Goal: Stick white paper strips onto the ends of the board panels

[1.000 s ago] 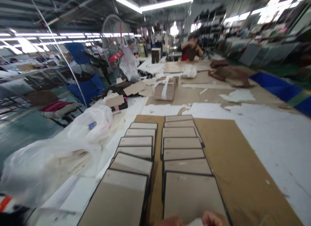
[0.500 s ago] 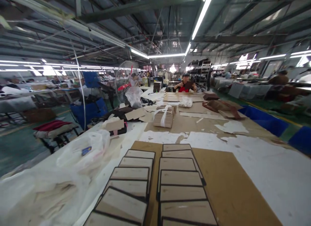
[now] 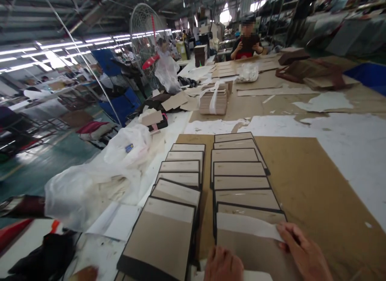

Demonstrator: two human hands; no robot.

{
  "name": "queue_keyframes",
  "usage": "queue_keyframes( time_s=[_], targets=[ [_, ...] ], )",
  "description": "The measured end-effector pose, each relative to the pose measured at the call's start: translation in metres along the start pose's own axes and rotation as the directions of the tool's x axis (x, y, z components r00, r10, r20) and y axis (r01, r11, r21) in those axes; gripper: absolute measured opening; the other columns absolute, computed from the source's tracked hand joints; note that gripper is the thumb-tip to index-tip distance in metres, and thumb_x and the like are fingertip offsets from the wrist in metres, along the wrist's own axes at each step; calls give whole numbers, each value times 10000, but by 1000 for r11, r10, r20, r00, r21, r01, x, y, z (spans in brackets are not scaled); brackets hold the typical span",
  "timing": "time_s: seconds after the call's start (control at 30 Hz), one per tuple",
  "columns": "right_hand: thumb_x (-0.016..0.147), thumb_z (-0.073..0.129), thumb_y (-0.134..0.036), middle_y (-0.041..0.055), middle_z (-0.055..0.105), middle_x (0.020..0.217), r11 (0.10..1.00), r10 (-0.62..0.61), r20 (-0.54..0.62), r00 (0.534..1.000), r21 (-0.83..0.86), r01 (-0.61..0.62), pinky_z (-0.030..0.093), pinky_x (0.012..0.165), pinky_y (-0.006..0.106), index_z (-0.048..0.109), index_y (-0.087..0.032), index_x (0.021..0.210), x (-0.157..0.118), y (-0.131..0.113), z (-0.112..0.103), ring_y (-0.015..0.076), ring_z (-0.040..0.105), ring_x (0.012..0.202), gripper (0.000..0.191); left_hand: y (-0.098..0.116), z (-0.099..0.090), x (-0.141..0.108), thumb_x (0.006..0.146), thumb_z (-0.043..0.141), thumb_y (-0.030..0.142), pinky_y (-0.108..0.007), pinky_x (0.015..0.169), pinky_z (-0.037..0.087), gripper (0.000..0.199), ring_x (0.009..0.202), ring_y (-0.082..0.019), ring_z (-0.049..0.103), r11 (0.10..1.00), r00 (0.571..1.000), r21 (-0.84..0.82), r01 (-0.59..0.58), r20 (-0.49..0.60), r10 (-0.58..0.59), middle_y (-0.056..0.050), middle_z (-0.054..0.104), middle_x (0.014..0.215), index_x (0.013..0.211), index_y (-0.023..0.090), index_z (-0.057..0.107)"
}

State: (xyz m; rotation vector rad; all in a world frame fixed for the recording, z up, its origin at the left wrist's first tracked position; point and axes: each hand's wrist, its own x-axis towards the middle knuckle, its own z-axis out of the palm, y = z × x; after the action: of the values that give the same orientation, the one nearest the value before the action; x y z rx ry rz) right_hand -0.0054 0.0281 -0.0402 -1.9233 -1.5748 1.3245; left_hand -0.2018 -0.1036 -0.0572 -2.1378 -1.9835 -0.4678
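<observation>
My right hand [image 3: 304, 251] is closed in a pinch on the right end of a white strip [image 3: 247, 224]. The strip lies across the upper part of a grey-beige panel [image 3: 256, 246] with a dark edge, the nearest in the right row. My left hand [image 3: 223, 265], fingers curled, is at the lower edge of the same panel. White strip-like material [image 3: 257, 276] shows on both sides of that fist; its fingertips are hidden. In the left row, overlapping dark-edged panels lead to a full panel [image 3: 163, 236] with a paler band near its top.
A brown board [image 3: 304, 172] lies under both rows. Left of them are a clear plastic bag [image 3: 90, 192] and white sheets [image 3: 117, 220]. Beyond are a tied stack of boards [image 3: 214, 100], a wire fan [image 3: 146, 39] and a person [image 3: 247, 41] holding a dark piece.
The view has tipped down. Both my hands have come into view at the lower right, and a white strip now lies on the nearest right-row panel, its end in my right hand.
</observation>
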Motion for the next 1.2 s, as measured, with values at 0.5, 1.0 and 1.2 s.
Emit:
queue_keyframes(
  time_s=[0.5,1.0,1.2],
  targets=[
    [709,467,-604,-42,584,493,984,99,-109,989,161,-80,445,572,266,577,-216,849,5,-8,4,166,574,499,427,-7,17,34,841,391,160,-316,883,503,188,1182,-199,480,1000,1000,-26,2,23,-2,-28,538,1271,779,206,563],
    [677,452,-640,24,666,792,994,79,-190,979,-63,-92,440,723,330,598,-244,866,10,-5,4,221,609,745,463,-20,21,41,835,380,117,-351,943,466,194,1275,-222,362,996,998,-85,-34,54,39,-52,470,1336,779,193,549],
    [664,460,-639,67,658,880,997,10,-298,955,-75,-33,444,765,375,563,-217,950,13,-7,9,249,604,834,519,-22,22,41,845,359,84,-342,965,447,233,1285,-215,342,995,990,-60,-81,111,87,-62,443,1357,907,179,562]
  ],
)
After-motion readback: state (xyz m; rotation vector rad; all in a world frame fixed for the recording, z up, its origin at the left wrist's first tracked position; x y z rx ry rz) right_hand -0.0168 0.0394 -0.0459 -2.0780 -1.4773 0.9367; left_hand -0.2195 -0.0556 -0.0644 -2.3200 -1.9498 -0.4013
